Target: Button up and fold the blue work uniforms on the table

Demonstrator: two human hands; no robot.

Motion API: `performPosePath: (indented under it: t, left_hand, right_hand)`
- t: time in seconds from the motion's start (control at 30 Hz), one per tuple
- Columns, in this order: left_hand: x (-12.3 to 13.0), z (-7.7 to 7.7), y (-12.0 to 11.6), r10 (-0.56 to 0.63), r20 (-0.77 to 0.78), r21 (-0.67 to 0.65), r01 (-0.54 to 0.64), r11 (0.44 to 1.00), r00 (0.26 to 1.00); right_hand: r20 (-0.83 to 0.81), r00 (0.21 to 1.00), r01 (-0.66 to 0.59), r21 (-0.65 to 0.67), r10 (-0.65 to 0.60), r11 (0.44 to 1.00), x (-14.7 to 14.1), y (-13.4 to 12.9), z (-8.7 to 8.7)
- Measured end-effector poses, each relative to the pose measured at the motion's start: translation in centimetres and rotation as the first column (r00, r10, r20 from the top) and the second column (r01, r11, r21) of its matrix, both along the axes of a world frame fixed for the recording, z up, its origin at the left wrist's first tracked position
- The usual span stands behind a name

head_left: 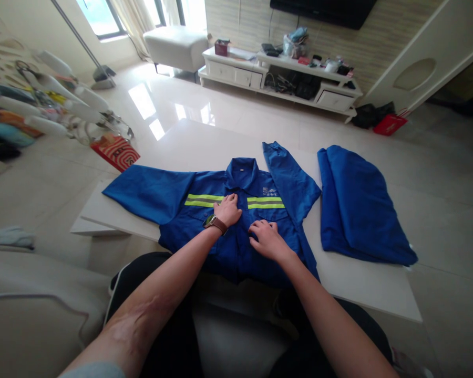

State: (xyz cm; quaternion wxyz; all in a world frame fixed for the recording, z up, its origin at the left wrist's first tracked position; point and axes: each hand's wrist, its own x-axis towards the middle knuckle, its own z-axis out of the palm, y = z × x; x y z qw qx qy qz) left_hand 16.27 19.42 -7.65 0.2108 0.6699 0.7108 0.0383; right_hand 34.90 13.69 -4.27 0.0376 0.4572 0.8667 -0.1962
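A blue work jacket point(236, 247) with yellow-green and grey stripes lies front up on the white table point(181, 144), its collar away from me and its lower part over the near edge. The sleeve on the left stretches outward; the one on the right is bent, with its cuff pointing away. My left hand point(227, 210), with a watch on the wrist, rests on the jacket's middle by the stripe, fingers spread. Lower and to the right, my right hand point(266, 237) touches the front, fingers slightly curled and apart. Neither hand holds anything.
Folded blue cloth point(362, 205) lies on the table at the right. Beyond the table's left side is a red patterned bag point(116, 151). A low white cabinet point(236, 73) holding various items stands by the far wall, beside a white stool point(176, 47). A sofa point(31, 315) is at the near left.
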Motion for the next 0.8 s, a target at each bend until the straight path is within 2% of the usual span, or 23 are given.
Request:
performPosePath:
  t: [0.33, 0.8]
  left_hand:
    - [-0.51, -0.14, -0.42, -0.061, -0.022, -0.014, 0.061, 0.998, 0.998]
    - [-0.08, 0.63, 0.01, -0.023, -0.019, -0.013, 0.023, 1.000, 1.000]
  right_hand:
    - [0.017, 1.000, -0.012, -0.009, 0.012, 1.000, -0.03, -0.13, 0.13]
    - [0.006, 1.000, -0.007, -0.014, 0.007, 1.000, 0.04, -0.07, -0.13]
